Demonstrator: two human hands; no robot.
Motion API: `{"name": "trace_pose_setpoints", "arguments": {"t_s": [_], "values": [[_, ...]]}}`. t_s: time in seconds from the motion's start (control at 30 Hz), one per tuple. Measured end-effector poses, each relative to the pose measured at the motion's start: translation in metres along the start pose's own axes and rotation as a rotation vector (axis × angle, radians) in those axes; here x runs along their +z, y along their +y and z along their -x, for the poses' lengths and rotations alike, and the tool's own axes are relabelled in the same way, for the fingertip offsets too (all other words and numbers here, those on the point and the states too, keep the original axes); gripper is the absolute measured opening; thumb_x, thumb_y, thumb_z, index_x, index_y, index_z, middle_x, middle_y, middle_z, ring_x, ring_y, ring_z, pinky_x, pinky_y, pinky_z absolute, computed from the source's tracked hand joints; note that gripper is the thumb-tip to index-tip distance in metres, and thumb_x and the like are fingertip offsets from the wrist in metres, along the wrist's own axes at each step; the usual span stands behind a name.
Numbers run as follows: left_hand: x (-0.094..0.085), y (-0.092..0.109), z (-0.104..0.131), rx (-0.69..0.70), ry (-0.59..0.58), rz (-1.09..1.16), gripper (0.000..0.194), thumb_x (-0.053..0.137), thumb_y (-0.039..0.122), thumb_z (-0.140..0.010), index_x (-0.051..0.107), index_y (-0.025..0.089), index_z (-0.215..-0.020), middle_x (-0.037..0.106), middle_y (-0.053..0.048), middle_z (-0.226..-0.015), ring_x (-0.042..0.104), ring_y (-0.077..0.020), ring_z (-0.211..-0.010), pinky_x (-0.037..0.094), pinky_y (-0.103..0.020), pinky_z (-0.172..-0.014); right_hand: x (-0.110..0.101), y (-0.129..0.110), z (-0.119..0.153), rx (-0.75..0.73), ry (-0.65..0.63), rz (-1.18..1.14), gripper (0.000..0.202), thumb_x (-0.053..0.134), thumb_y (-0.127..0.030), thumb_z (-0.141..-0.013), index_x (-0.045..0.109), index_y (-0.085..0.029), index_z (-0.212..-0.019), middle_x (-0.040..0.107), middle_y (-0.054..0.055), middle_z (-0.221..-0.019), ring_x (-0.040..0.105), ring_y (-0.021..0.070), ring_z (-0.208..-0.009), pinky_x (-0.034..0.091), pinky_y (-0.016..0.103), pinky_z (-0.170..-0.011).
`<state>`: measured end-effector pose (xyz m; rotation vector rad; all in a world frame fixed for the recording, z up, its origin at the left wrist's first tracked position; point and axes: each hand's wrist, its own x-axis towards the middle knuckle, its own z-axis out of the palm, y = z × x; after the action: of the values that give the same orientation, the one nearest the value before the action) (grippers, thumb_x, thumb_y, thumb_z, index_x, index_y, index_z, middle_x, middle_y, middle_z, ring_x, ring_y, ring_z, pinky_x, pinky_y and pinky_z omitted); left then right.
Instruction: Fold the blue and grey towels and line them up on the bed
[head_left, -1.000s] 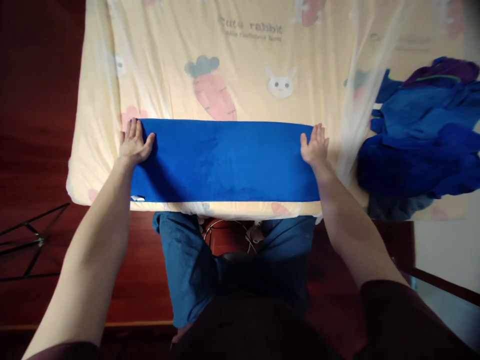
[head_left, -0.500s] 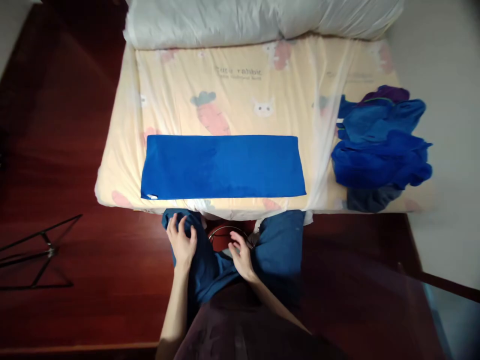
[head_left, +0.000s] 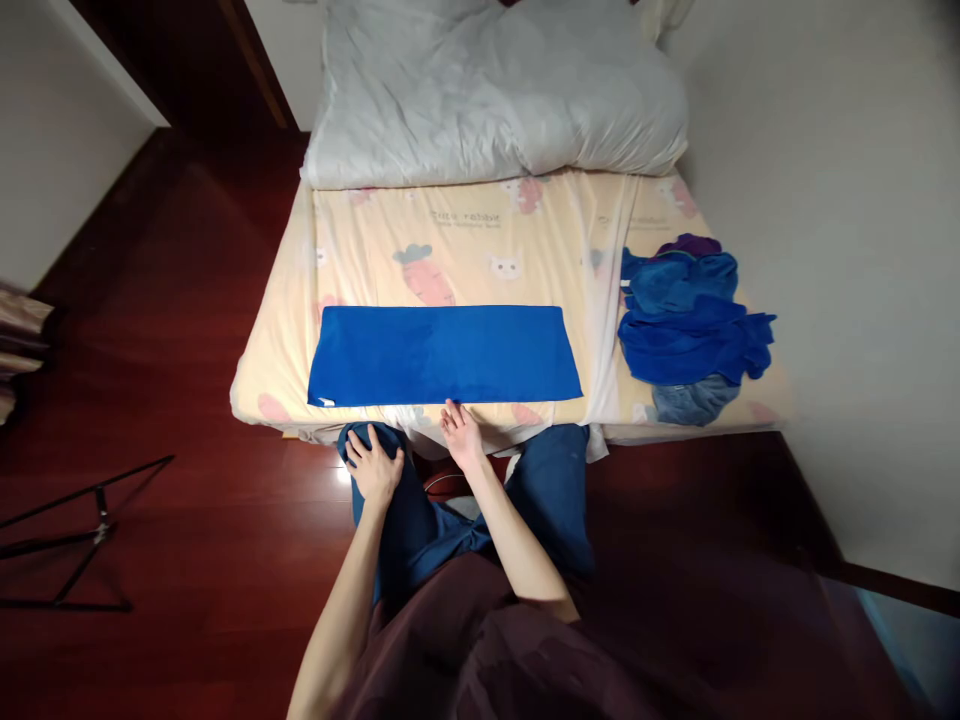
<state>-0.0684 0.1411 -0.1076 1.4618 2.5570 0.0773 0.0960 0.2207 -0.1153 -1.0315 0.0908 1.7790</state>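
A blue towel [head_left: 446, 355] lies flat as a long rectangle near the front edge of the bed, a small white tag showing at its near left corner. My left hand [head_left: 373, 466] rests on my left knee with fingers spread and holds nothing. Between my knees, my right hand [head_left: 460, 435] reaches forward with its fingers extended and nothing in them. Its fingertips are at the towel's near edge; whether they touch it I cannot tell.
A crumpled pile of blue and purple cloths [head_left: 690, 335] sits on the bed's right side. Behind, a rolled white quilt [head_left: 495, 100] spans the patterned sheet [head_left: 360, 250]. Black tripod legs [head_left: 101, 530] stand on the floor at left; a wall [head_left: 847, 300] borders the right.
My right hand has moved forward to the towel's near edge. My left hand has settled flatter on the knee. The camera view has tilted up, showing more of the quilt and room.
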Motion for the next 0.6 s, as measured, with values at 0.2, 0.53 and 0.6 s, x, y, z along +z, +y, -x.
{"name": "trace_pose_setpoints", "arguments": {"t_s": [0.2, 0.53, 0.6], "values": [[0.001, 0.0, -0.002, 0.003, 0.028, -0.001, 0.081, 0.059, 0.046, -0.087, 0.032, 0.012, -0.156, 0.021, -0.03, -0.161, 0.027, -0.0454, -0.146, 0.037, -0.063, -0.108, 0.023, 0.016, -0.019, -0.014, -0.07, -0.124, 0.025, 0.048, -0.038, -0.102, 0.069, -0.026, -0.103, 0.066, -0.001, -0.136, 0.067, 0.0107, -0.111, 0.061, 0.027, -0.087], [-0.002, -0.006, -0.007, 0.035, 0.06, 0.033, 0.066, 0.055, 0.041, -0.091, 0.044, 0.012, -0.149, 0.03, -0.026, -0.158, 0.034, -0.0413, -0.144, 0.04, -0.057, -0.109, 0.043, 0.018, -0.03, -0.037, 0.042, -0.217, 0.03, 0.041, -0.03, -0.105, 0.07, -0.025, -0.104, 0.067, -0.002, -0.136, 0.07, 0.0071, -0.093, 0.06, 0.019, -0.076], [-0.012, -0.004, -0.023, 0.113, 0.088, 0.093, 0.05, 0.047, 0.037, -0.095, 0.055, 0.012, -0.139, 0.047, -0.023, -0.147, 0.044, -0.0353, -0.137, 0.041, -0.049, -0.11, 0.041, 0.019, -0.03, -0.025, 0.061, -0.215, 0.03, 0.041, -0.03, -0.105, 0.07, -0.025, -0.103, 0.066, -0.002, -0.137, 0.07, 0.0077, -0.085, 0.06, 0.02, -0.071]]}}
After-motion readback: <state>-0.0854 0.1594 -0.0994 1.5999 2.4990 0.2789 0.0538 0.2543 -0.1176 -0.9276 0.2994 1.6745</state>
